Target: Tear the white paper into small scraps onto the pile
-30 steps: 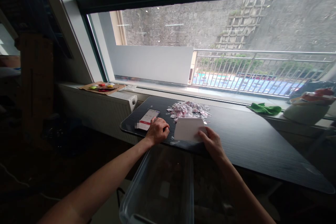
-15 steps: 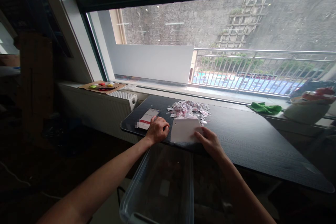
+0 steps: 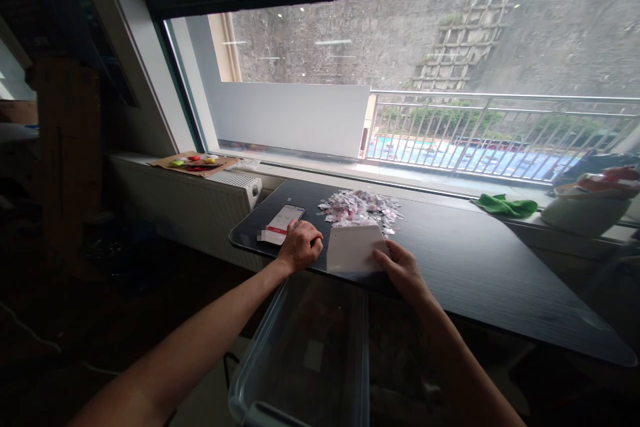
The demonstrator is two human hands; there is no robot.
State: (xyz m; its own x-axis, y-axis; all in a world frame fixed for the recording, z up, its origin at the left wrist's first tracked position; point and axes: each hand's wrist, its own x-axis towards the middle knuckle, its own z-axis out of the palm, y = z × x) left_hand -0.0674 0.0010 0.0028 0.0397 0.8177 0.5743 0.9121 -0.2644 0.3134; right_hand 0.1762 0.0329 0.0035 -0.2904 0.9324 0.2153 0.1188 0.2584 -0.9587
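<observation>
Over on the dark table (image 3: 465,250) by the window, had a big heap of scraps (image 3: 356,205) to look at, piled toward the far side with loose bits strewn round the edges. Had the white card (image 3: 356,248) in the right hand (image 3: 403,267), pinched firmly at its right side with the thumb on the near face and the other fingers mostly tucked behind. Held it between the heap and the near edge, right up by the scraps from this angle, but couldn't tell about actual contact.

Had the left hand (image 3: 301,245) loosely curled at the lower corner of the phone (image 3: 283,223). Saw nothing gripped in it, but couldn't see the palm, so couldn't swear to it.

Progress-wise, would've called it early days, just guessing. Saw most of the visible scraps sitting in that one heap. Also saw a clear bin (image 3: 260,347) below the near edge with a pale patch (image 3: 314,355) showing, couldn't tell whether scrap or label. Couldn't judge much else in that gloom. Going by looks, had plenty left and little obviously done.
</observation>
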